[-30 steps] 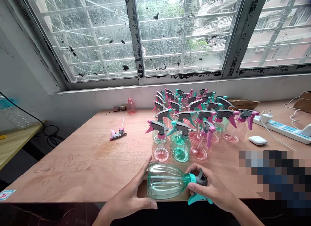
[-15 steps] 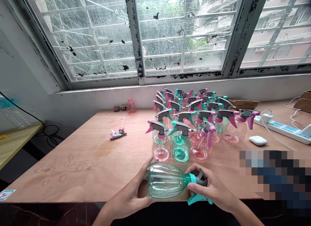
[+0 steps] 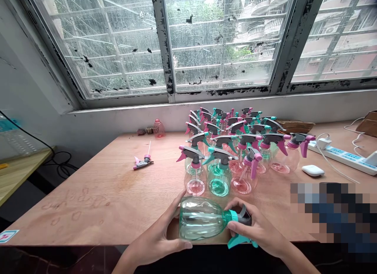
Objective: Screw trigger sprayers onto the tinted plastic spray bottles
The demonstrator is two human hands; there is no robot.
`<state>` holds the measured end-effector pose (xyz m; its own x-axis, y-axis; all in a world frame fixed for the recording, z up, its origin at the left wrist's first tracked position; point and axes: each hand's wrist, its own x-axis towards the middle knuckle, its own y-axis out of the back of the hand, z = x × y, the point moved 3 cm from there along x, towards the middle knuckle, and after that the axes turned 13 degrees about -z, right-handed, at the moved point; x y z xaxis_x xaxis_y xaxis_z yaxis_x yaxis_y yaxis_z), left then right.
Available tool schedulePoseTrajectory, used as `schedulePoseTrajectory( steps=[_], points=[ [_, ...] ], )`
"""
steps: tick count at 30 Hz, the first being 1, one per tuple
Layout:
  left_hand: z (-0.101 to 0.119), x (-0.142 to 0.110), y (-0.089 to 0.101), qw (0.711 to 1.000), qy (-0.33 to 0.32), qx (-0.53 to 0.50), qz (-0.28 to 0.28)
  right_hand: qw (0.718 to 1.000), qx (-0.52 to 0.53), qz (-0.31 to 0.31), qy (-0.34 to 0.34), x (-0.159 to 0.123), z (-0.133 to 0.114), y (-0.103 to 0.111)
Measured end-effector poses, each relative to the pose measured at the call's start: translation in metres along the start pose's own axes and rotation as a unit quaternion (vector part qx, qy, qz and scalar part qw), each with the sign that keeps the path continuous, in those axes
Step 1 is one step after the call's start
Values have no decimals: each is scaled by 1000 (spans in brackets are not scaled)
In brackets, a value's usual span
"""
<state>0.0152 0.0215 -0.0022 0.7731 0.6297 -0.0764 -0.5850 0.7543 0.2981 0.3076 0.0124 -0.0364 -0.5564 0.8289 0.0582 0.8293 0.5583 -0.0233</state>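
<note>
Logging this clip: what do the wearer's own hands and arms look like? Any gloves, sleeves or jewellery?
Both the left hand and the right hand are bare, with slim fingers and no gloves. No rings, watch or bracelet can be seen. The short stretches of forearm in view show no sleeves, cables or markings; anything higher up is out of frame.

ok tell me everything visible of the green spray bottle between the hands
The green spray bottle looks like transparent plastic, with a ribbed body, teal collar, dark grey sprayer head and teal trigger. It is held sideways, base left, at the front edge of the table; whether it rests there is unclear. The right hand grips its sprayer end; the left hand curves around its base.
</note>
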Motion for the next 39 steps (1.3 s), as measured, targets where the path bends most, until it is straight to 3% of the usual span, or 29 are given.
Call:
schedulePoseTrajectory(
  steps=[39],
  points=[
    [-1,0,0,1000,-10,13,6,1000,1,-4,-6,0,-2,0]
  ],
)
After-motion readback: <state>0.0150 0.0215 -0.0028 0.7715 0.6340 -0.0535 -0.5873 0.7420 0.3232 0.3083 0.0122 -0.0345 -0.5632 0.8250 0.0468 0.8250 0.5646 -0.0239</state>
